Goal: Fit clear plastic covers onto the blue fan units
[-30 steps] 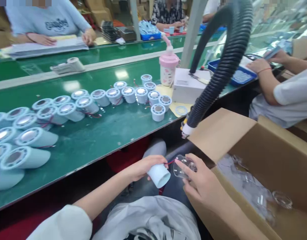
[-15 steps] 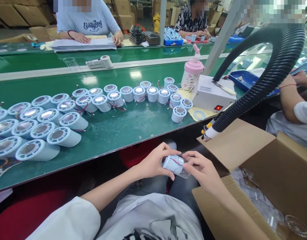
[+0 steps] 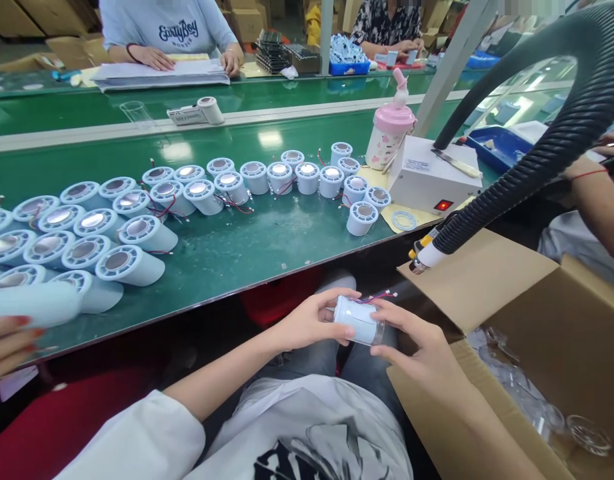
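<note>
Above my lap, a light-blue cylinder (image 3: 355, 320) lies nearly level between my hands, with red and blue wires trailing from its top side. A clear plastic cup (image 3: 379, 333) is around at least its right end. My left hand (image 3: 314, 321) is closed about the cylinder's left end, thumb in front and fingers behind. From the right, my right hand (image 3: 419, 343) holds the cup end between thumb and fingers. How deep the cylinder sits in the cup I cannot tell.
Several similar blue cylinders (image 3: 141, 230) stand on the green bench (image 3: 237, 243). At the left edge, another person's hand (image 3: 7, 343) holds one. A black hose (image 3: 511, 177) arches from a white box (image 3: 431, 177). Clear cups fill an open carton (image 3: 581, 347) at right.
The cylinder has turned, so its wires now stick out at the top. My right fingers have shifted to grip the cup's end. Another person's hand with a cylinder has appeared at left.
</note>
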`<state>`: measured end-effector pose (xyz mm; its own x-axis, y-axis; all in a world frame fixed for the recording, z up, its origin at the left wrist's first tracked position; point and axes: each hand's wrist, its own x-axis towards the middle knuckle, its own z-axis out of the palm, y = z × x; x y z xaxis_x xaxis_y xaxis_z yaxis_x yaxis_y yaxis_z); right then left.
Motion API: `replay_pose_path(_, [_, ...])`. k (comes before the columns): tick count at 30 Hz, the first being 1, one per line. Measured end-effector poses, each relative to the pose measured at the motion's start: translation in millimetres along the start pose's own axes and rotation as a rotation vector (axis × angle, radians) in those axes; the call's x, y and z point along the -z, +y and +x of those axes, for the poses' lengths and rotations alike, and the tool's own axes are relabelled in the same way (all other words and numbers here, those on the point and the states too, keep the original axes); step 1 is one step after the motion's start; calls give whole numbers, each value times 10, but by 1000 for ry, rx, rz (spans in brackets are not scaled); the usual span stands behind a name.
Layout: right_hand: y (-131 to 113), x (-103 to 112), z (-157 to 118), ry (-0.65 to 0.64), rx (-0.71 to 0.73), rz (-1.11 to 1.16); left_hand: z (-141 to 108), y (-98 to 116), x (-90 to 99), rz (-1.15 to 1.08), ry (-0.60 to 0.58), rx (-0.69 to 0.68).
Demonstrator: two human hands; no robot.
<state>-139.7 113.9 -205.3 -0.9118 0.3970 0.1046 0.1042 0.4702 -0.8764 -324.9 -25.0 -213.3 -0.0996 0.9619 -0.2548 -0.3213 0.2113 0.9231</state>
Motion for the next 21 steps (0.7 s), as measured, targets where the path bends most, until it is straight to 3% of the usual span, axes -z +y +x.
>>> replay_pose_path(11, [-128, 84, -55, -105, -161, 268, -123, 148, -25, 232, -79, -223])
replay_pose_path(21, [-193, 79, -23, -146, -325, 561, -169, 188, -37, 349, -85, -294])
